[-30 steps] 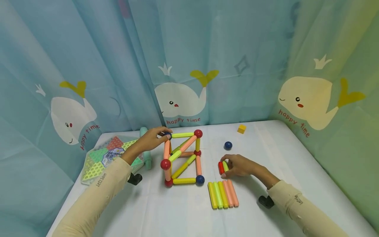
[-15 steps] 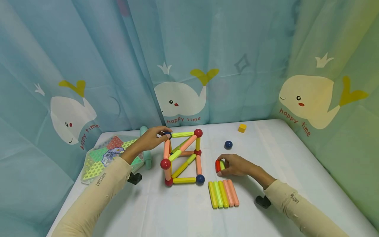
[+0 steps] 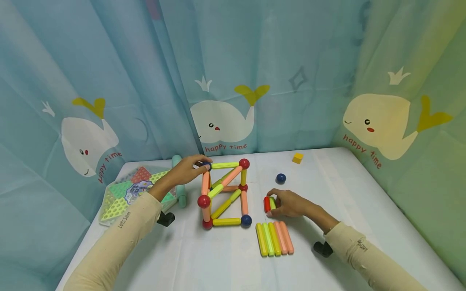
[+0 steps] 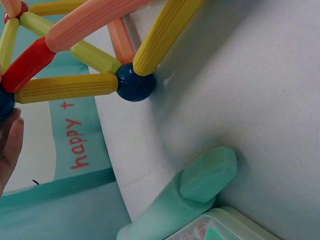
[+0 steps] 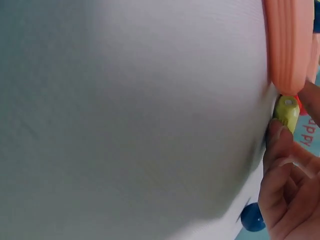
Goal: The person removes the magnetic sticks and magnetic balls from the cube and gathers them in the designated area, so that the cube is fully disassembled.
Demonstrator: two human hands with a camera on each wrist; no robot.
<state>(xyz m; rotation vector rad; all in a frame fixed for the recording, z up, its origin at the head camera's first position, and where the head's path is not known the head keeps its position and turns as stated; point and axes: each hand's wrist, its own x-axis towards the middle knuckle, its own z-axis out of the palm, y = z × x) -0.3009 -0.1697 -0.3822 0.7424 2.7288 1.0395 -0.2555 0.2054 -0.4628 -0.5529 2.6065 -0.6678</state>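
A cube frame of magnetic sticks and balls point(image 3: 244, 202) stands on the white table, with diagonal sticks across its faces. My left hand point(image 3: 186, 169) holds the blue ball point(image 3: 206, 166) at its back-left top corner; the left wrist view shows the fingertips against that ball point(image 4: 5, 104). To the frame's right, my right hand point(image 3: 289, 203) pinches a short red stick point(image 3: 267, 204) and a short green stick point(image 3: 272, 203) lying side by side, thumb at the near ends and a finger at the far ends. In the right wrist view its fingers point(image 5: 280, 137) partly hide the green stick point(image 5: 287, 111).
Several long sticks point(image 3: 274, 238) lie in a row near the right hand. Behind it are a loose blue ball point(image 3: 280, 178) and a small yellow block point(image 3: 297, 158). At left sits a clear case point(image 3: 116, 210) with a mint-green handle point(image 3: 181, 194). A whale-print curtain point(image 3: 309, 113) closes off the back.
My right hand has slid slightly left, taking the short red and green sticks with it. My left hand and the cube frame have stayed in place.
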